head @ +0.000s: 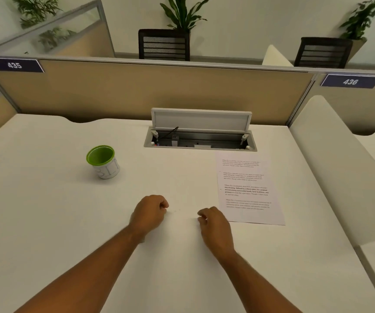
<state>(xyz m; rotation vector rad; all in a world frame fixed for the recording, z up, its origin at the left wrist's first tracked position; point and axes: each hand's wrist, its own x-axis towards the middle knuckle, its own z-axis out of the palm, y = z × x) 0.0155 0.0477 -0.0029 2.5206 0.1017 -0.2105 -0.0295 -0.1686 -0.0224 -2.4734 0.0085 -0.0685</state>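
Note:
My left hand (150, 212) rests on the white desk (46, 222) near its middle, fingers loosely curled, holding nothing. My right hand (214, 224) lies a little to its right, also loosely curled and empty, its knuckles just left of a printed sheet of paper (247, 188). The sheet lies flat with several paragraphs of text. A white cup with a green rim and green inside (103, 161) stands upright at the left, well beyond my left hand.
An open cable hatch (201, 137) with its lid raised sits at the desk's back, just behind the paper. Tan partitions labelled 435 (14, 65) and 436 (350, 81) close the back. A white divider (340, 166) borders the right side.

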